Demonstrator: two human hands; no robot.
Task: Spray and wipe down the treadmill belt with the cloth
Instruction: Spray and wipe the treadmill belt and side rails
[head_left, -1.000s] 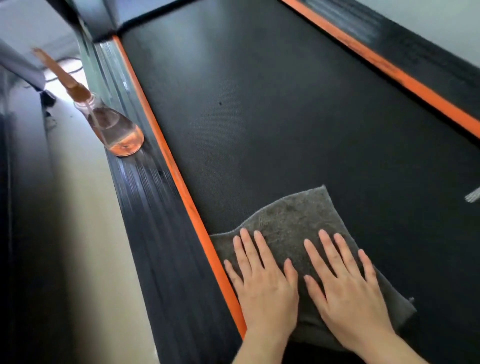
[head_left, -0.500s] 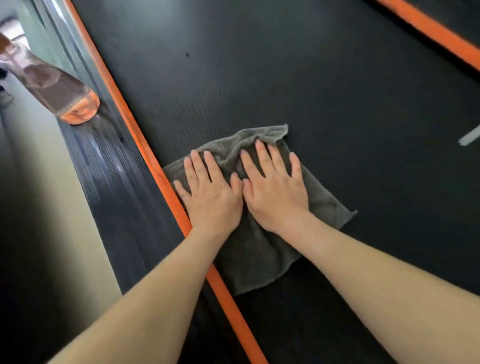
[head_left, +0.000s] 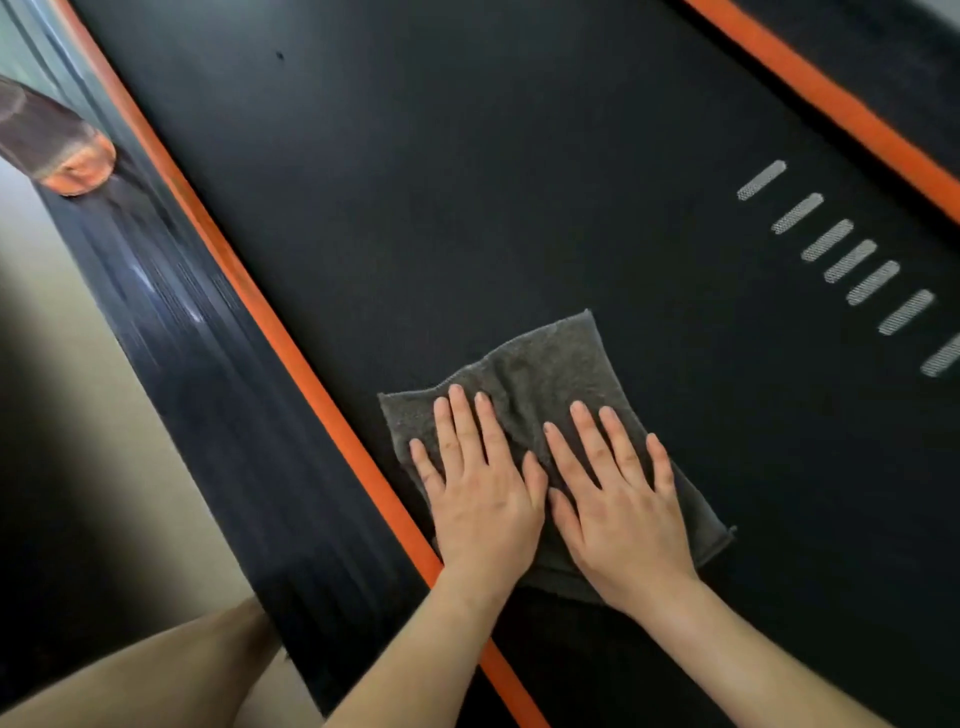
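Far upper left: spray bottle (head_left: 57, 156), blurred and cut by the frame edge, clear body with orange liquid at the bottom, base on the ribbed black side rail (head_left: 208, 415). Pale floor (head_left: 62, 332) sat left of that rail, and a bare leg (head_left: 156, 670) showed at lower left. Left orange stripe (head_left: 311, 374) ran diagonally from upper left to bottom centre, between the rail and the treadmill belt (head_left: 467, 182). The grey cloth (head_left: 545, 374) lay spread on the belt at lower centre, slightly rumpled along its far edge, its left edge just beside the stripe; couldn't tell whether it overlapped. Left hand (head_left: 483, 499) was flat on the cloth's left half, fingers straight and slightly spread, pressing down, wrist crossing the stripe. Right hand (head_left: 618, 509) was flat on the right half in the same pose, thumb touching the left thumb. Neither hand gripped anything. White dash marks (head_left: 852, 260) ran in a row on the belt at right. Right orange stripe (head_left: 831, 104) crossed the upper right corner.
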